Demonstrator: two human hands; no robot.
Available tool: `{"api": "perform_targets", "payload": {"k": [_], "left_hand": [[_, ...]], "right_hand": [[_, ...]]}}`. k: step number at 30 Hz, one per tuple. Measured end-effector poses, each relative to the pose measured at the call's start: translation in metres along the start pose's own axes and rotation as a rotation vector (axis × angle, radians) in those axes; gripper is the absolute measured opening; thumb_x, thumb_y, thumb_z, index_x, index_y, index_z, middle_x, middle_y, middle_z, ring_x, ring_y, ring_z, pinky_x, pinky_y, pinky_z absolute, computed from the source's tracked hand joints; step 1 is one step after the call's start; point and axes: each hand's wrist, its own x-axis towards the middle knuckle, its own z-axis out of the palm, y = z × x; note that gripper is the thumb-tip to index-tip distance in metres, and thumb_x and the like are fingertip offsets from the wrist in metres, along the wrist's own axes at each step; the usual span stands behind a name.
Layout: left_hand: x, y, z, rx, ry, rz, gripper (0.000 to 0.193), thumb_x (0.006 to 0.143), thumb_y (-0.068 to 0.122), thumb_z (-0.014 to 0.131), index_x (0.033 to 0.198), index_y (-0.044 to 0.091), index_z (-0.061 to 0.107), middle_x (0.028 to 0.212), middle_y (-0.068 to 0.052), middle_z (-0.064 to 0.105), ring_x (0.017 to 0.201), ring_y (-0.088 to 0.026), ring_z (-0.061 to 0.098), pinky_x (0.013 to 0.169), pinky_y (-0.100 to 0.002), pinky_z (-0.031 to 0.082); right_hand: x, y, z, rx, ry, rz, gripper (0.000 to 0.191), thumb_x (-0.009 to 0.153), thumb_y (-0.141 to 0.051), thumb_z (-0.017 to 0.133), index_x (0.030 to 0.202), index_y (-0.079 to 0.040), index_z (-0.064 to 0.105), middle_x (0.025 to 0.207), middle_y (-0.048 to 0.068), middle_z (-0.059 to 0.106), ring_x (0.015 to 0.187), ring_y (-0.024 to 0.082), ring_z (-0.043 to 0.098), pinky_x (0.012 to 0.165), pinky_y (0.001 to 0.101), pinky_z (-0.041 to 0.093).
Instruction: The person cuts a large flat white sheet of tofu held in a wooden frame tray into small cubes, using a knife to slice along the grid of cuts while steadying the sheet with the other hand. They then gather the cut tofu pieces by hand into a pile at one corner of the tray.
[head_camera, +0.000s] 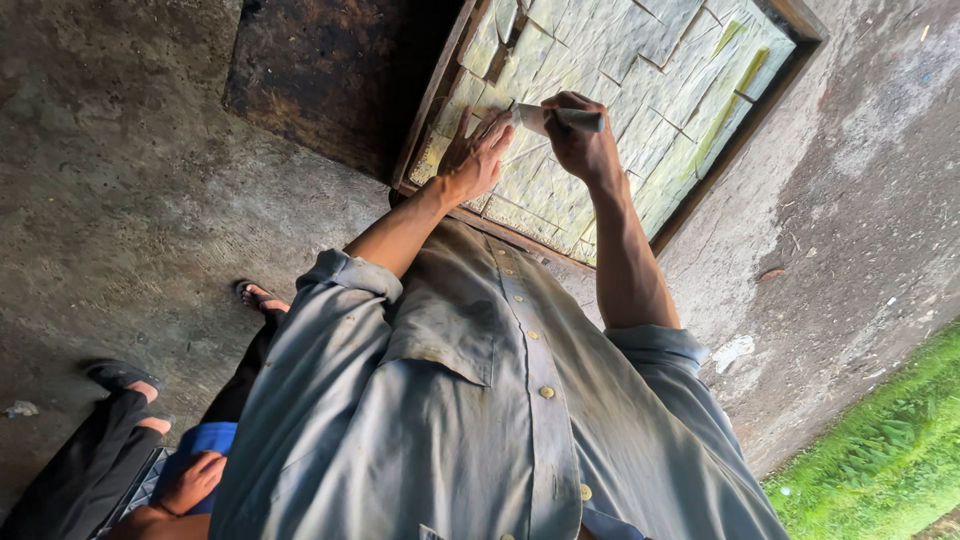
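Note:
A wooden-framed tray (432, 100) lies on the concrete floor, filled with pale green-white flat pieces (640, 60) cut into rectangles. My right hand (582, 145) is closed around a short tool with a pale handle (560, 118), held over the tray's near part. My left hand (470, 155) rests flat beside it, fingers spread on the pieces, its fingertips close to the tool's end. Whether they touch it I cannot tell. The tool's working end is hidden between the hands. My grey-blue buttoned shirt (470, 400) fills the lower view.
A dark rusty slab (320, 70) lies left of the tray. Another person sits at the lower left: sandalled feet (262, 297), black trousers (70, 470), a hand (192, 480). Grass (890, 450) borders the concrete floor (860, 250) at the lower right.

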Motion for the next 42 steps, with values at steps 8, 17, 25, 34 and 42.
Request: {"api": "perform_targets", "payload": {"k": [8, 17, 25, 34, 42], "left_hand": [[0.001, -0.004, 0.003, 0.022, -0.052, 0.004, 0.07, 0.09, 0.024, 0.062, 0.153, 0.0, 0.043, 0.165, -0.017, 0.03, 0.154, -0.032, 0.026, 0.124, -0.065, 0.008], [-0.001, -0.001, 0.002, 0.007, -0.031, 0.015, 0.067, 0.09, 0.021, 0.064, 0.15, -0.003, 0.047, 0.164, -0.018, 0.034, 0.153, -0.033, 0.027, 0.123, -0.067, 0.008], [-0.005, -0.004, 0.007, -0.026, 0.04, 0.039, 0.065, 0.087, 0.018, 0.067, 0.145, -0.005, 0.051, 0.161, -0.02, 0.036, 0.154, -0.036, 0.028, 0.122, -0.068, 0.009], [-0.024, 0.011, 0.033, -0.182, -0.24, 0.248, 0.034, 0.098, 0.017, 0.059, 0.125, -0.001, 0.065, 0.143, -0.014, 0.058, 0.144, -0.027, 0.049, 0.129, -0.066, 0.018], [-0.031, 0.015, 0.047, -0.088, -0.089, 0.309, 0.039, 0.09, 0.019, 0.063, 0.123, -0.001, 0.065, 0.143, -0.018, 0.057, 0.137, -0.033, 0.052, 0.12, -0.062, 0.022]], "right_hand": [[0.008, 0.005, 0.014, 0.01, 0.028, 0.063, 0.011, 0.098, -0.007, 0.068, 0.104, 0.0, 0.073, 0.096, 0.016, 0.074, 0.081, 0.029, 0.075, 0.07, 0.0395, 0.061], [0.012, 0.027, 0.027, 0.005, -0.005, -0.042, 0.01, 0.1, -0.008, 0.066, 0.094, 0.0, 0.067, 0.097, 0.016, 0.075, 0.08, 0.029, 0.075, 0.067, 0.0407, 0.061], [-0.03, 0.014, 0.017, -0.038, -0.022, 0.021, 0.01, 0.094, -0.002, 0.068, 0.103, -0.001, 0.071, 0.09, 0.018, 0.073, 0.077, 0.033, 0.072, 0.068, 0.0396, 0.058], [-0.065, 0.021, 0.022, 0.014, 0.007, 0.063, 0.01, 0.092, -0.001, 0.069, 0.102, 0.0, 0.07, 0.088, 0.018, 0.072, 0.08, 0.031, 0.072, 0.071, 0.04, 0.058], [-0.094, 0.023, 0.031, -0.057, -0.056, 0.186, 0.011, 0.092, -0.004, 0.068, 0.102, -0.001, 0.072, 0.095, 0.017, 0.073, 0.082, 0.032, 0.072, 0.07, 0.0402, 0.059]]}}
